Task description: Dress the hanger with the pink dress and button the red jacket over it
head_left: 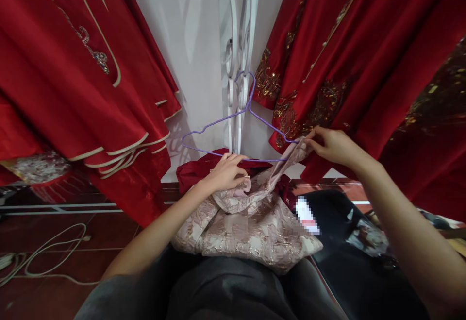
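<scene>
A dusty-pink brocade dress (pixel 251 232) with a metallic sheen lies bunched across my lap. A thin purple clothes hanger (pixel 225 116) stands upright behind it, its right end inside the dress's shoulder strap. Thumb and fingers of my right hand (pixel 333 147) pinch that strap at the hanger's right end. My left hand (pixel 227 172) is closed on the dress near its neckline, with fingertips by the hanger's bottom bar. The hanger's left end is bare. The fabric hides part of the bottom bar at right.
Red gowns with trim and sequins hang at left (pixel 120 92) and right (pixel 320 58). A white metal stand (pixel 235 33) rises behind the hanger. Dark red fabric (pixel 192 169) lies behind the dress. A black seat (pixel 338 242) holds plastic-wrapped items; a white cable (pixel 54 274) lies on the floor.
</scene>
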`<state>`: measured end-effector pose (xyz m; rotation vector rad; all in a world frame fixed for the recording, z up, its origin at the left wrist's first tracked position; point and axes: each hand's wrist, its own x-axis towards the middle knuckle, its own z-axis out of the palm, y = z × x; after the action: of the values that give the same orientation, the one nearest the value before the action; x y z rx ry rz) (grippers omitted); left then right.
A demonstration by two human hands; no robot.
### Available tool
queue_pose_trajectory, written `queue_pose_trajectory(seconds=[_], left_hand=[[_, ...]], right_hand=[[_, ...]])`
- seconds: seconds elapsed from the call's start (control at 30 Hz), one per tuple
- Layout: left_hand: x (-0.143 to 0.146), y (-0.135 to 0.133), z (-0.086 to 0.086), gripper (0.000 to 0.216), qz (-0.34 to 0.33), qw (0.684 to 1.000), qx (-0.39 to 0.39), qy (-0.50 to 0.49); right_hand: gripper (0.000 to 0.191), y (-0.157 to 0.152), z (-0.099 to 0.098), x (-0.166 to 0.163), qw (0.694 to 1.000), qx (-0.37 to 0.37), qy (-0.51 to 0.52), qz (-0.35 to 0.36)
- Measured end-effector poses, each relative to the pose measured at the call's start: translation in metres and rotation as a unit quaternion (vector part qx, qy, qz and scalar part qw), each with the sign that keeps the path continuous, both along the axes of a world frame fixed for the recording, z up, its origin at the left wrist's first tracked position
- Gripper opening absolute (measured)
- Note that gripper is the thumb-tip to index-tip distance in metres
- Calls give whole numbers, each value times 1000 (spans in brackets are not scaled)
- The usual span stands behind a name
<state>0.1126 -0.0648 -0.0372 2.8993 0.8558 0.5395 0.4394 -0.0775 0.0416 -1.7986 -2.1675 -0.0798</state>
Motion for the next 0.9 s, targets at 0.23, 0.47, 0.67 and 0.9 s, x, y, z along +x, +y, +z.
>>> queue_pose_trajectory(seconds=[0.23, 0.47, 0.67, 0.9], left_hand=[[10, -5, -2, 20, 7, 1000, -2, -9], [-3, -7, 7, 25, 57, 996, 38, -59], [-71, 14, 22, 27, 326, 918, 133, -184], [-148, 32, 1, 23, 471, 857, 50, -205]], right_hand=[[20, 4, -7, -60, 983, 151, 102, 34], [32, 23, -35, -68, 969, 106, 209, 71], [33, 23, -34, -58, 966, 123, 218, 58], [33, 29, -35, -52, 960, 146, 227, 78]])
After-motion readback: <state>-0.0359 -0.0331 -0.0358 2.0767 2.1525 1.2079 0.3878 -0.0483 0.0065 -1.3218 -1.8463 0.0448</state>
